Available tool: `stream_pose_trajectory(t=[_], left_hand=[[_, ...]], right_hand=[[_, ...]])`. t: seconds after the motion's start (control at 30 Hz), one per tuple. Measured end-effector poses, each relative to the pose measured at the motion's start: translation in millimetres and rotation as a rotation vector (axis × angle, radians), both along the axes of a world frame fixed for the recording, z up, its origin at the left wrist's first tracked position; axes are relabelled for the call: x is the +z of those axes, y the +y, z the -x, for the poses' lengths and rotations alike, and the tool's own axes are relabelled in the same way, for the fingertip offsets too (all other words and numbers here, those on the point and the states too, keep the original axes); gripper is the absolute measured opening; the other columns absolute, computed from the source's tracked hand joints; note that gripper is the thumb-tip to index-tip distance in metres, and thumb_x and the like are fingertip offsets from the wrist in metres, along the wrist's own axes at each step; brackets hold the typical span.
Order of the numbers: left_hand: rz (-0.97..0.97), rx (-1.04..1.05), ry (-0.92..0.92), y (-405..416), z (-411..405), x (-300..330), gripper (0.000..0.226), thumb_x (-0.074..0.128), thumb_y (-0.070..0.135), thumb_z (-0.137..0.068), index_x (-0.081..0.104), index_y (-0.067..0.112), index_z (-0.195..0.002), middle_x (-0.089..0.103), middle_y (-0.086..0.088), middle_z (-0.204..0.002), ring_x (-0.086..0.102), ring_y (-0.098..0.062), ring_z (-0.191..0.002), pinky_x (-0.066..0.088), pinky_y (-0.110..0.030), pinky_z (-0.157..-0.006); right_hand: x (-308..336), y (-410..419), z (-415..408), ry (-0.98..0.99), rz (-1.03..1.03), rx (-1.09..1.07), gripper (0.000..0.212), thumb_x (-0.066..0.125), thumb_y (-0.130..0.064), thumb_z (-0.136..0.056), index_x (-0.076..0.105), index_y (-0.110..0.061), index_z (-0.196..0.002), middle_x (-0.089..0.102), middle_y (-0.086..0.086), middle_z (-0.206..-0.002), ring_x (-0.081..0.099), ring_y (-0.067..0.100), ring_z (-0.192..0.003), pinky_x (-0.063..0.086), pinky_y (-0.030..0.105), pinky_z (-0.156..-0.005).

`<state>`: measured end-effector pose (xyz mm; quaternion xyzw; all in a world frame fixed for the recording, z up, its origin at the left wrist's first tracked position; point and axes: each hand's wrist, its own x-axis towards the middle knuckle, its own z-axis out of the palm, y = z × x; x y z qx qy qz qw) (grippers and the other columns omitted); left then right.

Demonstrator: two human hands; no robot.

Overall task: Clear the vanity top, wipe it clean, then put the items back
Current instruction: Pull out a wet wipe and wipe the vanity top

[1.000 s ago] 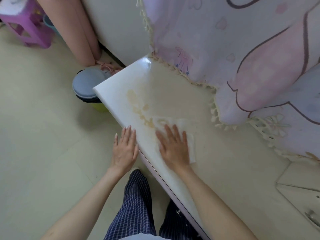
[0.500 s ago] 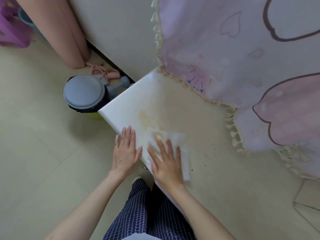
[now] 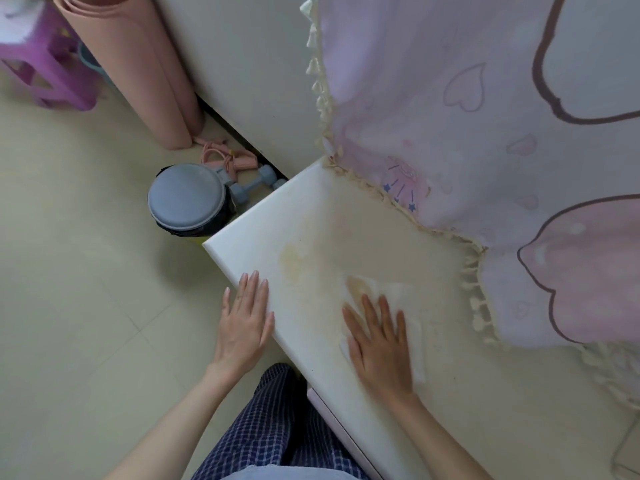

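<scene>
Head cam: right hand [image 3: 379,344] flat, fingers spread, pressing the white wipe [image 3: 398,299] on the surface [image 3: 311,216]. Left hand [image 3: 244,320] open, bracing the edge. Yellowish stain [image 3: 292,261] sits up-left of the wipe, so I'd guess that's the next pass.

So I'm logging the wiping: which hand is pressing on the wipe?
The right hand, flat on the white wipe on the vanity top. The left hand only rests at the top's front edge.
</scene>
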<state>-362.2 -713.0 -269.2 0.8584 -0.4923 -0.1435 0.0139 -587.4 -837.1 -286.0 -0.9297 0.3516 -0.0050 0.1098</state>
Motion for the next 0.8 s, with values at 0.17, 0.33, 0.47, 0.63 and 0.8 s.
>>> stream_pose_trajectory(t=[0.17, 0.33, 0.47, 0.63, 0.8], left_hand=[[0.017, 0.064, -0.031, -8.1, -34.9, 6.3, 0.062, 0.011, 0.038, -0.098, 0.036, -0.003, -0.137, 0.034, -0.021, -0.145, 0.028, -0.033, -0.136, 0.025, -0.056, -0.105], [0.015, 0.018, -0.041, -18.1, -70.2, 10.0, 0.059, 0.022, 0.033, -0.093, 0.038, -0.005, -0.136, 0.037, -0.022, -0.144, 0.03, -0.036, -0.135, 0.028, -0.058, -0.103], [0.026, -0.034, -0.028, -19.3, -99.5, 8.4, 0.059, 0.022, 0.032, -0.093, 0.039, -0.005, -0.135, 0.037, -0.021, -0.143, 0.031, -0.036, -0.135, 0.028, -0.058, -0.104], [0.045, -0.129, 0.036, -20.3, -134.3, 3.1, 0.059, 0.023, 0.032, -0.092, 0.038, -0.005, -0.136, 0.037, -0.02, -0.144, 0.029, -0.033, -0.136, 0.026, -0.055, -0.106], [0.072, -0.273, 0.113, -13.4, -148.9, -3.1, 0.06, 0.022, 0.034, -0.094, 0.032, -0.003, -0.14, 0.032, -0.017, -0.148, 0.022, -0.028, -0.139, 0.019, -0.051, -0.11]], right_hand=[[3.2, -39.3, -16.5, 0.075, -0.003, -0.239, 0.052, 0.015, -0.045, -0.096, 0.031, -0.028, -0.142, 0.027, 0.018, -0.15, 0.018, 0.041, -0.138, 0.013, 0.052, -0.11], [12.2, -89.2, -111.2, 0.019, -0.112, -0.252, 0.058, 0.006, -0.042, -0.092, 0.008, -0.02, -0.146, 0.023, 0.002, -0.154, 0.012, 0.028, -0.143, -0.001, 0.043, -0.112], [15.4, -88.3, -201.4, 0.009, -0.141, -0.064, 0.062, 0.011, -0.039, -0.091, 0.02, -0.013, -0.147, 0.032, 0.002, -0.15, 0.018, 0.025, -0.142, 0.0, 0.04, -0.113], [9.6, -38.2, -218.6, 0.015, -0.049, 0.182, 0.054, 0.025, -0.036, -0.096, 0.026, -0.017, -0.146, 0.033, 0.001, -0.15, 0.022, 0.023, -0.141, 0.011, 0.043, -0.113], [4.3, 23.1, -167.6, -0.009, -0.063, 0.059, 0.053, 0.008, -0.043, -0.1, -0.008, -0.026, -0.148, -0.009, -0.006, -0.157, -0.004, 0.017, -0.144, 0.0, 0.039, -0.116]])
